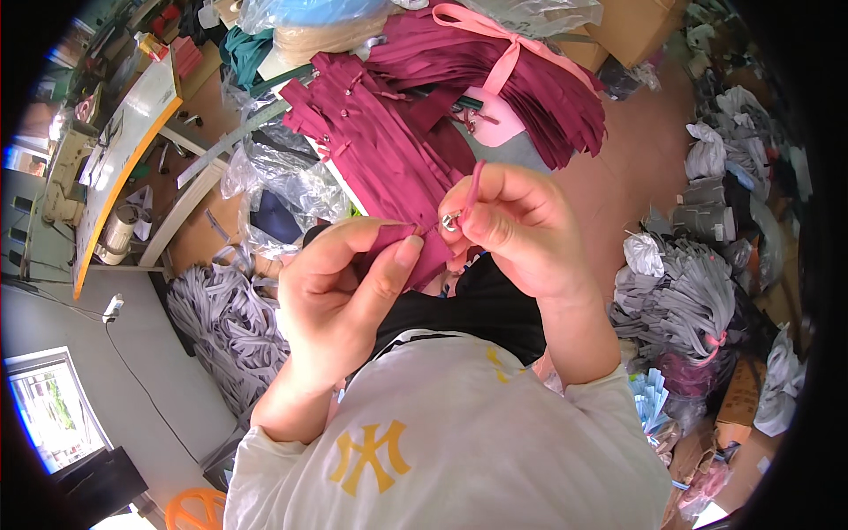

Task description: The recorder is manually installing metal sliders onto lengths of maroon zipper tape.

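Bright, soft light fills the frame; the window [58, 408] at lower left glares white. Straight edges bend and blur toward the dark rim.

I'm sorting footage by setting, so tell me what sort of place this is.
Probably a zipper or garment workshop: the left hand and right hand hold a maroon strip with a metal slider, a stack of maroon strips lies beyond, and a heap of grey strips lies at the left.

A head-worn fisheye camera looks steeply down over the person's white shirt [530, 442]. The hands [329, 305] [527, 228] show close up beyond the shirt, while the wide field takes in a window [55, 402] left of it.
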The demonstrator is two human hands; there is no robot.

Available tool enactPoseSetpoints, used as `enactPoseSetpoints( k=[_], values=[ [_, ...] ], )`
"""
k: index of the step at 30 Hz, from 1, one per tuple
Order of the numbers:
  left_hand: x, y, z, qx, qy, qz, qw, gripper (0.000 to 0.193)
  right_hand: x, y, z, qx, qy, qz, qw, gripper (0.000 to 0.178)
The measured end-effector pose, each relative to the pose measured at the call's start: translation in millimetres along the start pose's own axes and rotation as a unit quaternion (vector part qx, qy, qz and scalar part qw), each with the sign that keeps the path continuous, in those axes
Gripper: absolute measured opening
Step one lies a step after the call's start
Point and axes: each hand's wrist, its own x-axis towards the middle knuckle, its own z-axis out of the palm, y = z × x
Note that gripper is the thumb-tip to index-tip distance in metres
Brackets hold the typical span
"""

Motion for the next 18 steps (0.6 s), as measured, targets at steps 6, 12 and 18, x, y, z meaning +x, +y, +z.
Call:
enactPoseSetpoints(
  k=[6, 12, 18],
  values=[
    [1, -2, -1, 0.045, -0.007, 0.014, 0.999, 0.012, 1, -1, 2, -0.025, -0.004, 0.01, 1.0, 0.016],
    [2, -3, 0, 0.092, 0.0, 0.039, 0.995, 0.014, 2, -3, 7, -0.043, 0.013, 0.002, 0.999, 0.018],
    [2, -7, -3, 0.172, 0.008, 0.083, 0.982, 0.015, 3, -6, 9, -0.072, 0.025, 0.0, 0.997, 0.017]
  ],
)
